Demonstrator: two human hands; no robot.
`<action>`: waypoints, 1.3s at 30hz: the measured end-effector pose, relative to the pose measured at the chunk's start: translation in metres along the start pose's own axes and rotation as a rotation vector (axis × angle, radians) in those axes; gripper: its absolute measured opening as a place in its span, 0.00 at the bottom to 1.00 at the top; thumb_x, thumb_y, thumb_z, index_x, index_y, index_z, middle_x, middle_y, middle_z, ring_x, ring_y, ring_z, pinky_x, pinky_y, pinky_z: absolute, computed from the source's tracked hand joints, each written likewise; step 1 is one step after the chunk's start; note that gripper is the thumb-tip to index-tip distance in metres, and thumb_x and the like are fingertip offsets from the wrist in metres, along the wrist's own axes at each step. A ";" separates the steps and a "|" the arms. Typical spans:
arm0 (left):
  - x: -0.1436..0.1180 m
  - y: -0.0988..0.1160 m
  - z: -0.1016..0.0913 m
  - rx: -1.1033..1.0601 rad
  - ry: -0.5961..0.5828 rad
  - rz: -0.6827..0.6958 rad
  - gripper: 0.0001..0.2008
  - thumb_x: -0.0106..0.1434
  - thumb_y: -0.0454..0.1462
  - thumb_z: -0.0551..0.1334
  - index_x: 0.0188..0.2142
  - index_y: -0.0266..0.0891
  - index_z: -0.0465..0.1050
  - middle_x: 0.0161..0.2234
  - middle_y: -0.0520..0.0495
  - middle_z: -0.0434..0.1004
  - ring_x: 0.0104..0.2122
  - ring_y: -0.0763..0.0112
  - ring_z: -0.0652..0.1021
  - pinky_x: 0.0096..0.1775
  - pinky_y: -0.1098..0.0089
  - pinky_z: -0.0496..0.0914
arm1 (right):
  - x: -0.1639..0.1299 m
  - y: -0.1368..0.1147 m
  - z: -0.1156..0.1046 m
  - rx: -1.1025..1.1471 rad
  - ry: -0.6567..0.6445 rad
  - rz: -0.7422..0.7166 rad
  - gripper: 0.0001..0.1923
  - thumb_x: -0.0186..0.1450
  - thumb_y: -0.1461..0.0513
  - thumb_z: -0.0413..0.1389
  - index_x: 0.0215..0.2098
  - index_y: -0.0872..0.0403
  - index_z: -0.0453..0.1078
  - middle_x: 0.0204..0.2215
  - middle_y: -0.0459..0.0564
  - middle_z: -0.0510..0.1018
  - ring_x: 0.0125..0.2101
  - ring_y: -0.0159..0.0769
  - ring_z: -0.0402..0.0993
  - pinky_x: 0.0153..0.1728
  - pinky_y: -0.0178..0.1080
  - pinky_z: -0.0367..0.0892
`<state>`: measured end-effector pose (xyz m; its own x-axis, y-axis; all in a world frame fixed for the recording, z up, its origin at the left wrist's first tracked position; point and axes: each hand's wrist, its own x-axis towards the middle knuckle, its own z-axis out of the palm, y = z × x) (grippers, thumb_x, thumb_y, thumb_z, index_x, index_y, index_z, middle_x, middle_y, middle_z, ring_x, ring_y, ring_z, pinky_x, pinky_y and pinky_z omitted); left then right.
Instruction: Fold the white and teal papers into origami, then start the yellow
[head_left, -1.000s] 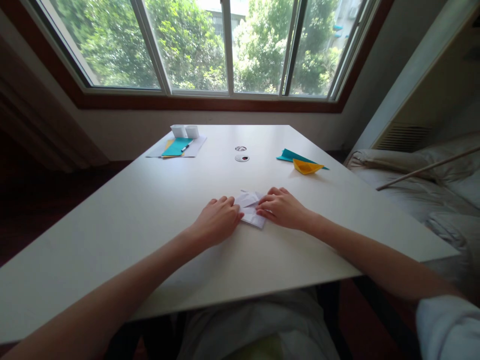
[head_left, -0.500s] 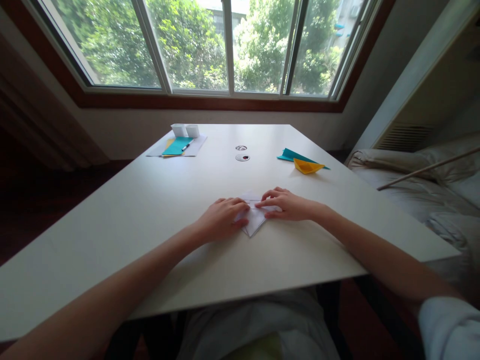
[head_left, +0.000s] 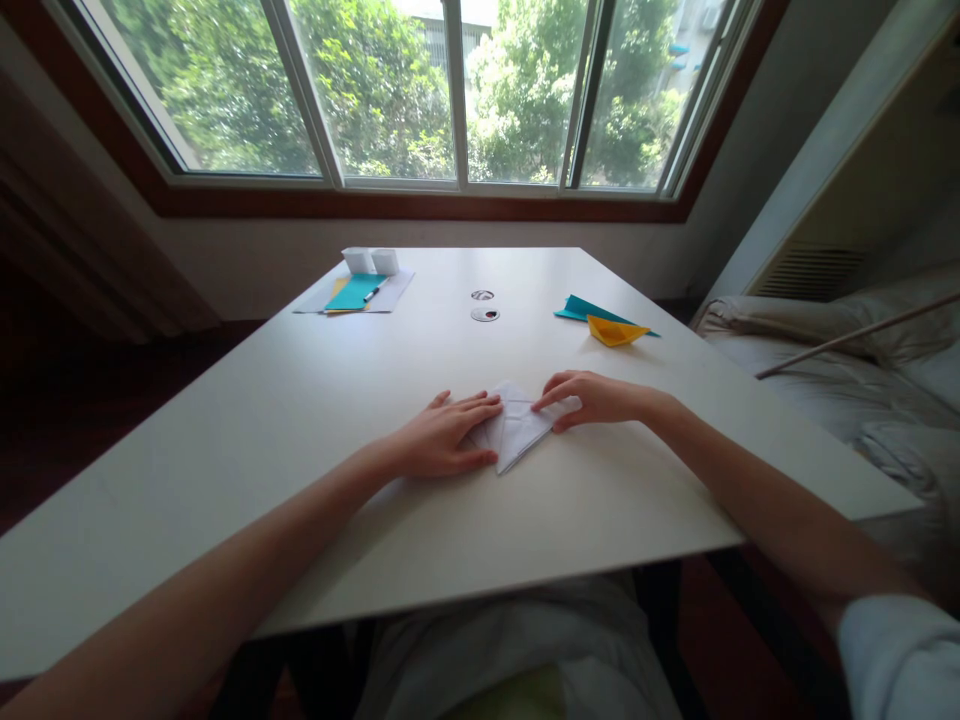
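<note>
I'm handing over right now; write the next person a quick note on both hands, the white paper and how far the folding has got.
Left hand: flat, pressing the left side of the folded white paper.
Right hand: fingertips on the paper's right edge, pinching nothing.
Paper: mid-table, lying flat.
Done: several folds, giving a pointed shape; a yellow paper boat and a teal folded piece lie far right.
Left: the white piece looks unfinished; more folds likely.

We sit at a smooth white rectangular table (head_left: pixel 262 420) under a wide white-framed window (head_left: pixel 450 95) full of green trees. A dark brown wooden sill (head_left: pixel 420 207) runs beneath; rumpled pale bedding (head_left: pixel 847 360) lies right.
</note>
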<state>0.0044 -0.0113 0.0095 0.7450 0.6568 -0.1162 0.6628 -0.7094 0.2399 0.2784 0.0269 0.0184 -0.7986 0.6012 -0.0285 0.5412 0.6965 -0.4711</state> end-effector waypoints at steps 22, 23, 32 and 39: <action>-0.002 0.002 0.004 0.051 0.007 0.003 0.33 0.62 0.54 0.45 0.62 0.43 0.43 0.63 0.43 0.43 0.62 0.59 0.48 0.57 0.47 0.41 | 0.020 -0.018 0.022 0.194 0.320 0.103 0.15 0.57 0.59 0.55 0.42 0.55 0.71 0.31 0.48 0.77 0.30 0.30 0.70 0.31 0.33 0.63; -0.002 0.003 0.005 0.054 0.010 0.001 0.33 0.62 0.54 0.45 0.62 0.43 0.43 0.63 0.43 0.44 0.62 0.59 0.48 0.57 0.47 0.42 | 0.021 -0.018 0.023 0.180 0.325 0.106 0.14 0.57 0.59 0.54 0.41 0.55 0.72 0.30 0.47 0.76 0.29 0.30 0.70 0.31 0.33 0.63; 0.000 0.003 0.008 0.067 0.028 -0.012 0.33 0.62 0.55 0.44 0.62 0.43 0.42 0.63 0.43 0.44 0.61 0.59 0.49 0.57 0.47 0.43 | 0.013 -0.010 0.013 0.120 0.179 0.048 0.11 0.58 0.63 0.52 0.37 0.54 0.73 0.33 0.48 0.75 0.30 0.30 0.68 0.31 0.33 0.62; 0.001 0.002 0.011 0.050 0.043 -0.016 0.34 0.61 0.55 0.45 0.62 0.43 0.43 0.63 0.43 0.45 0.61 0.59 0.49 0.56 0.45 0.42 | 0.024 -0.008 0.024 0.030 0.281 0.167 0.15 0.59 0.53 0.52 0.32 0.56 0.71 0.30 0.49 0.72 0.28 0.30 0.66 0.30 0.33 0.62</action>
<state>0.0073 -0.0146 -0.0003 0.7311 0.6779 -0.0776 0.6784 -0.7099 0.1894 0.2486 0.0267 -0.0003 -0.5934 0.7936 0.1347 0.6473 0.5699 -0.5062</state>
